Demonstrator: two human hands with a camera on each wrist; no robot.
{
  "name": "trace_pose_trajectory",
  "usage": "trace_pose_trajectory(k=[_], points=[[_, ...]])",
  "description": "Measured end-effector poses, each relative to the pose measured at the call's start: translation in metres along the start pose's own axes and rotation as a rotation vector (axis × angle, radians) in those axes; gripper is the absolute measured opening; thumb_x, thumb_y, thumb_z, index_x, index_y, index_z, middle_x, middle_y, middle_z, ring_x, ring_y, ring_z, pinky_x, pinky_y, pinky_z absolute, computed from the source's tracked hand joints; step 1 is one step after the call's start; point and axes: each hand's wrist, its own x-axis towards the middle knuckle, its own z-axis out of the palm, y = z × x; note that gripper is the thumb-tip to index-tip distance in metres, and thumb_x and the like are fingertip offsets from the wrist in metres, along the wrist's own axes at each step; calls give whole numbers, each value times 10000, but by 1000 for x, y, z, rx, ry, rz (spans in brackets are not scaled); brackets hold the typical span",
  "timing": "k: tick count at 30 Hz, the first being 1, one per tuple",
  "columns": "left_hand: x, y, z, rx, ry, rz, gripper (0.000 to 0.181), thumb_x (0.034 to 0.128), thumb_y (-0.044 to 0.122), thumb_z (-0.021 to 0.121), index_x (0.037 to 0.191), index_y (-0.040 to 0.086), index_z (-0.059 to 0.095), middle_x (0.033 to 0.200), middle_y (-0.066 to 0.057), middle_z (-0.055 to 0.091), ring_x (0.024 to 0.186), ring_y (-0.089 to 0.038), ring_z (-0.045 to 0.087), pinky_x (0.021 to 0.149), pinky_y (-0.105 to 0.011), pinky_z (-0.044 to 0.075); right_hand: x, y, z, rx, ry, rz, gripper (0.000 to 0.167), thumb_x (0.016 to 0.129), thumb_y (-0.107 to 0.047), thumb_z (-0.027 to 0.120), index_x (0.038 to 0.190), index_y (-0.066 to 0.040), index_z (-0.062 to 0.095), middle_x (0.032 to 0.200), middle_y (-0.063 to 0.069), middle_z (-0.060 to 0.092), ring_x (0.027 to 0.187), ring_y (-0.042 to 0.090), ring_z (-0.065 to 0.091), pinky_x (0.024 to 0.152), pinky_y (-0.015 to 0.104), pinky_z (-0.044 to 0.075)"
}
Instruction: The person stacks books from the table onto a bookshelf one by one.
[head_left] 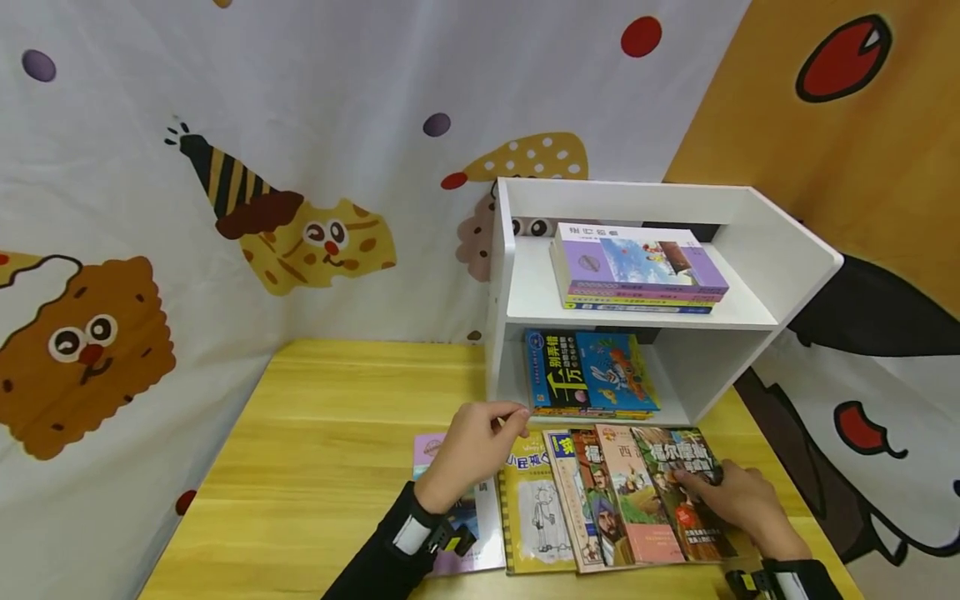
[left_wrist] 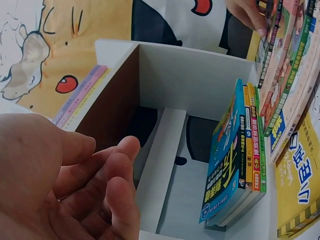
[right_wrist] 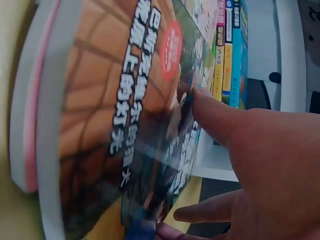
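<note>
At the right end of an overlapping row on the table, my right hand pinches the edge of a dark picture-covered book. Its thumb lies on the cover; the other fingers reach round the edge, partly out of sight. My left hand hovers in front of the shelf with loosely bent fingers and nothing in them. Beside the dark book lie a pink book, a brown one and a pale one. A yellow book and a purple-and-white book are farther left, the latter partly behind my left forearm.
A white two-level shelf stands at the back right of the wooden table. Stacked books with a purple cover on top occupy its upper level. Blue-covered books are stacked below. A cartoon-printed cloth hangs behind.
</note>
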Motion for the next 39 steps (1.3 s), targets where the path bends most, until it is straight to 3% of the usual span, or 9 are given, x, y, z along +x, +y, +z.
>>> trace_pose_trajectory(k=[7,13,20,24,27,33,36,39], points=[[1,-3,-1,-15,18,5,302,1162,355,591,1212,200,845,918,51,806,442,-40,378,442,-207,334,0,-14,4,95,-52,-25,1219,967,-811,641,1441,296,451,1340,539,554,1051,563,693,769,567,607],[1,-3,-2,-15,25,16,308,1161,345,591,1215,189,850,932,11,820,476,-24,408,470,-204,373,1,-22,9,157,-90,-15,1251,936,-798,703,1467,296,410,1326,498,573,1063,508,693,777,534,610],[4,1,-2,-20,33,30,293,1157,342,603,1229,198,847,940,69,815,497,-36,457,498,-213,402,5,-33,10,222,-95,17,1256,882,-805,763,1474,233,377,1233,399,610,1012,427,679,773,503,589],[5,2,-4,-28,31,35,304,1159,363,597,1252,207,841,964,61,832,509,-59,497,509,-220,422,3,-33,6,199,-37,32,1272,885,-800,763,1523,227,366,1389,476,565,1151,581,661,851,604,603],[5,2,-7,-33,39,36,322,1159,392,592,1260,207,836,984,28,847,528,-81,530,515,-230,443,0,-34,0,184,50,7,1121,965,-708,742,1506,223,429,1394,485,567,1154,608,652,832,606,598],[3,9,-12,-21,96,85,308,1152,389,610,1267,211,833,968,92,823,666,-70,633,584,-244,545,-20,-48,-14,302,276,-135,512,1171,-394,543,1335,91,561,1273,396,662,989,421,685,718,423,530],[0,16,-14,-15,135,161,280,1145,343,634,1283,193,826,995,89,817,763,-55,669,661,-243,595,-36,-65,-24,356,356,-199,442,1175,-369,544,1330,42,588,1275,353,705,916,321,681,697,358,506],[0,25,-13,1,149,253,270,1139,304,648,1317,173,803,1057,66,803,887,-63,689,748,-252,625,-51,-82,-33,414,399,-245,427,1161,-368,588,1368,6,597,1131,262,744,729,176,572,611,320,441]])
